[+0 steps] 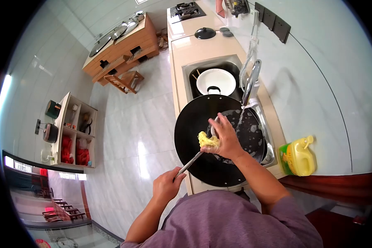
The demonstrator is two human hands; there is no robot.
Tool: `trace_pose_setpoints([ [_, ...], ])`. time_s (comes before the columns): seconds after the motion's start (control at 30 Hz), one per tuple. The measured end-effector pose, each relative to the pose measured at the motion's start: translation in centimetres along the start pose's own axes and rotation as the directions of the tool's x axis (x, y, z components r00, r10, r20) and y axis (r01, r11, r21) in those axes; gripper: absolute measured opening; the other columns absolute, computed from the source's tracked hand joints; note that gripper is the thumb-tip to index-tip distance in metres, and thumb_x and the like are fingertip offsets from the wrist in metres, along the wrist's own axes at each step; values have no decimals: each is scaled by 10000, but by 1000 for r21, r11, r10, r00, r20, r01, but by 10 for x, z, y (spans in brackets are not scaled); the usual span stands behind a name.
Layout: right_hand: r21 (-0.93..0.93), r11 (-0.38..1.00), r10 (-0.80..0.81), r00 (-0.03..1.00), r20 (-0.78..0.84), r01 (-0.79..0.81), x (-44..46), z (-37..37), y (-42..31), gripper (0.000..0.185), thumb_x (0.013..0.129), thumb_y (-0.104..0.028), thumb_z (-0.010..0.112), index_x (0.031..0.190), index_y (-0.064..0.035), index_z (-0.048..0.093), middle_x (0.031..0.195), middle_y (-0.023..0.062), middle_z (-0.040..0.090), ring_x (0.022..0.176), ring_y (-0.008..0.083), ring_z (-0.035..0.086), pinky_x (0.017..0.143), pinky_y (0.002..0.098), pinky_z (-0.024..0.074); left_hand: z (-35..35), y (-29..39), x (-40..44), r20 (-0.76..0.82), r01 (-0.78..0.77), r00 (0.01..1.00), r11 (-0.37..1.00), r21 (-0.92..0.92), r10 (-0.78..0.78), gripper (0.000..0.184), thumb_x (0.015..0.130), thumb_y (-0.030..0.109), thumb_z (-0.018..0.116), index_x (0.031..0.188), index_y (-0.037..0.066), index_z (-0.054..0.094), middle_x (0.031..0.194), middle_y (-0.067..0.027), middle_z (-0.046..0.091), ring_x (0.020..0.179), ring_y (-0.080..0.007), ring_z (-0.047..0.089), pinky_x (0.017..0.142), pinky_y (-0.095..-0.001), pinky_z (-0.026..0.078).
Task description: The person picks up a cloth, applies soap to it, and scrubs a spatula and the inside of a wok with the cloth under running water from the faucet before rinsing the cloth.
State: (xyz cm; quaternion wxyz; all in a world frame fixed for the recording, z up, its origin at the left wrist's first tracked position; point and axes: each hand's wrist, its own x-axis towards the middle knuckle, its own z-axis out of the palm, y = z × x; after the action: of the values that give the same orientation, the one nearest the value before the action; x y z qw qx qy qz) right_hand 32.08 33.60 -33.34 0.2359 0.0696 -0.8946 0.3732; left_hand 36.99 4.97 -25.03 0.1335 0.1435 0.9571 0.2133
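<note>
My left hand (pixel 167 182) is closed round the metal handle of a ladle (pixel 190 162), which slants up over a big black wok (pixel 194 111). The ladle's pale rounded head lies mostly hidden behind my right hand (pixel 226 138). My right hand presses a yellow mesh scrubber (pixel 208 140) against the ladle, fingers curled over it. Water with patches of foam lies in the right part of the wok. A thin stream runs into it from the chrome faucet (pixel 252 80).
The wok rests over the steel sink (pixel 234 60). Behind it a white basin (pixel 215 80) stands in the sink beside chopsticks. A yellow detergent jug (pixel 299 157) is at the right. Farther off are a black lid (pixel 205 33) and a gas stove (pixel 187 12).
</note>
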Motion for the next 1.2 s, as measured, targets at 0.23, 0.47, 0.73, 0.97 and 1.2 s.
trace_pose_setpoints([
  [0.23,-4,989,147,989,-27,-147,4,0,4,978,696,-440,900,1497,-60,489,1256,195,529,1143,377,543,1025,465,454,-2,0,-8,-120,-131,983,988,85,140,220,963,321,722,1103,151,724,755,-68,702,639,-272,674,575,-405,520],
  [0.47,-93,906,411,911,-36,-413,20,8,3,768,723,-399,857,1330,-10,593,1115,180,602,1031,362,618,925,449,517,9,-6,-11,-158,-184,960,945,271,232,204,981,312,695,1143,188,689,747,-46,669,611,-262,668,500,-417,510],
  [0.73,92,740,658,746,105,-666,56,5,22,450,796,-386,696,946,37,732,921,276,730,913,464,706,829,514,563,8,-12,-10,-223,-216,929,921,323,296,183,977,295,699,1136,207,690,722,-18,626,579,-247,640,484,-409,500],
  [0.97,203,877,450,893,-22,-437,33,20,9,613,900,-534,724,1102,39,645,1099,272,649,1054,425,645,930,456,518,-3,-20,0,-216,-203,941,946,252,260,172,970,309,708,1107,204,709,695,-8,626,565,-233,628,479,-390,483],
  [1.2,238,758,581,795,175,-607,35,18,27,535,929,-458,710,990,71,653,1021,289,656,989,447,663,880,466,541,8,-26,-6,-199,-196,946,940,278,256,204,965,325,716,1131,207,717,722,-8,660,570,-239,640,484,-399,478],
])
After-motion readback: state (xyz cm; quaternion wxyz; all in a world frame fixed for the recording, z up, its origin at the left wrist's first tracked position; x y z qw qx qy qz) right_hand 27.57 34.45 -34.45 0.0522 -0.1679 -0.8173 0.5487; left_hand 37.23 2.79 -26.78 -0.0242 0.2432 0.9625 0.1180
